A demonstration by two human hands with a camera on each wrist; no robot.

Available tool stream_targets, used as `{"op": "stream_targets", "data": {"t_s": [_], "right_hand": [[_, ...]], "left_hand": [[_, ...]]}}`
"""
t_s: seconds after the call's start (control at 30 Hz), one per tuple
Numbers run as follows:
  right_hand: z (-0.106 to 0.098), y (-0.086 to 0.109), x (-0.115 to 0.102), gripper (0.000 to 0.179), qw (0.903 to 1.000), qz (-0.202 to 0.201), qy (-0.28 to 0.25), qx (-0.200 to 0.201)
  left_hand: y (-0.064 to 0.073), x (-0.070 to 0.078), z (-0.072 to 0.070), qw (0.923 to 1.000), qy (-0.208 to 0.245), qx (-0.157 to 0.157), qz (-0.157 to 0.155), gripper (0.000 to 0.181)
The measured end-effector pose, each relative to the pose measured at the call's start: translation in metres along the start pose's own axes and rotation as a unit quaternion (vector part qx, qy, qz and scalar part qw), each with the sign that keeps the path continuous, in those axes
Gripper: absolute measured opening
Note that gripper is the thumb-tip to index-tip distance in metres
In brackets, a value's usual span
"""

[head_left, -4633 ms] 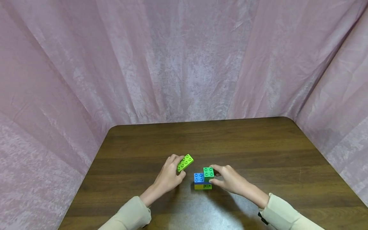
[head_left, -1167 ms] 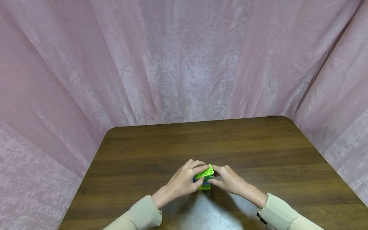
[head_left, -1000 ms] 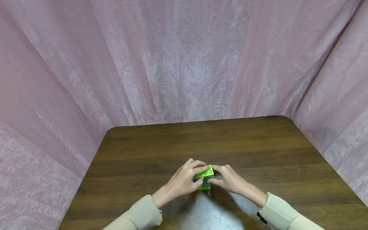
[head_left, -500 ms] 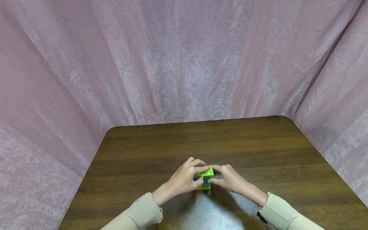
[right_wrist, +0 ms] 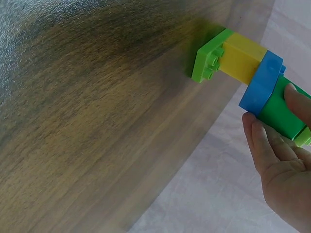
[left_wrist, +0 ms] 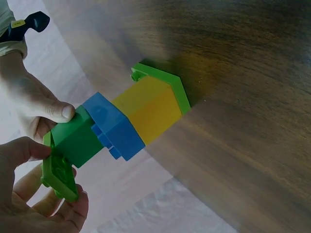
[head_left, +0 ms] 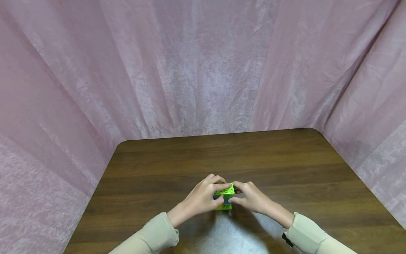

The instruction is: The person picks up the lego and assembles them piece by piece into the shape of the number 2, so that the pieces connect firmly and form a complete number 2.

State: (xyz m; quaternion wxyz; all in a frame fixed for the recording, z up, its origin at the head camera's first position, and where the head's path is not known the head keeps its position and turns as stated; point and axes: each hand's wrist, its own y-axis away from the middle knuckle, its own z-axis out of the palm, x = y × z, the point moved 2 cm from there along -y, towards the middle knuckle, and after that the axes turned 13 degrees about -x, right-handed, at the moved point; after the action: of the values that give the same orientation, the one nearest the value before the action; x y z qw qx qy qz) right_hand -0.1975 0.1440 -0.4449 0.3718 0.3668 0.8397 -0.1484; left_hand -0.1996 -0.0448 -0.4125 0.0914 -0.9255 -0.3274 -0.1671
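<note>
A stack of toy building bricks stands on the table. At its foot lies a lime-green flat brick (right_wrist: 209,58). A yellow brick (left_wrist: 150,109) sits on one part of it, and a blue flat brick (left_wrist: 114,124) spans above. A green brick (left_wrist: 80,138) rises from the blue one's right half in the head view. Over the green brick, a second lime flat brick (head_left: 229,190) overhangs to the left. My left hand (head_left: 201,197) pinches this top brick between thumb and fingers. From the other side, my right hand (head_left: 253,199) pinches the green brick.
The brown wooden table (head_left: 158,155) runs back to a pink curtain (head_left: 203,70), which also hangs along both sides. A dark strap (head_left: 287,240) shows at the right sleeve's cuff.
My left hand has carried the lime flat brick rightward onto the green brick. Over the last second that brick has straightened and settled slightly lower. My right hand has stayed nearly still.
</note>
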Motion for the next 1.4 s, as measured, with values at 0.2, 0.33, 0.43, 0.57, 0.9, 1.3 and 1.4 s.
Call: {"op": "stream_targets", "data": {"t_s": [0.2,0.33,0.43,0.57,0.9,1.3,1.4], "right_hand": [[0.001,0.0,0.001,0.033,0.9999,-0.002,-0.008,-0.006],[0.0,0.0,0.001,0.034,0.9999,-0.003,-0.008,-0.006],[-0.001,0.001,0.001,0.034,0.9999,-0.004,-0.008,-0.004],[-0.001,0.0,0.0,0.035,1.0,-0.006,-0.003,0.0],[0.0,-0.001,0.0,0.035,0.9999,-0.003,0.002,0.01],[0.012,-0.006,0.004,0.034,0.9994,-0.031,0.014,-0.008],[0.012,-0.005,-0.001,0.029,0.9988,-0.037,0.032,-0.009]], "left_hand": [[0.001,0.001,-0.001,0.9999,-0.01,0.001,0.002,0.039],[0.0,0.001,-0.002,0.9999,-0.013,0.001,0.004,0.038],[0.0,0.001,-0.002,0.9999,-0.014,-0.008,0.0,0.038],[0.001,0.001,-0.003,0.9997,-0.014,-0.021,-0.003,0.038],[-0.002,0.0,-0.005,0.9985,-0.017,-0.052,-0.002,0.037],[-0.006,0.002,0.009,0.9921,-0.071,-0.085,0.059,0.039],[0.0,-0.002,0.01,0.9937,-0.043,-0.08,0.067,0.037]]}}
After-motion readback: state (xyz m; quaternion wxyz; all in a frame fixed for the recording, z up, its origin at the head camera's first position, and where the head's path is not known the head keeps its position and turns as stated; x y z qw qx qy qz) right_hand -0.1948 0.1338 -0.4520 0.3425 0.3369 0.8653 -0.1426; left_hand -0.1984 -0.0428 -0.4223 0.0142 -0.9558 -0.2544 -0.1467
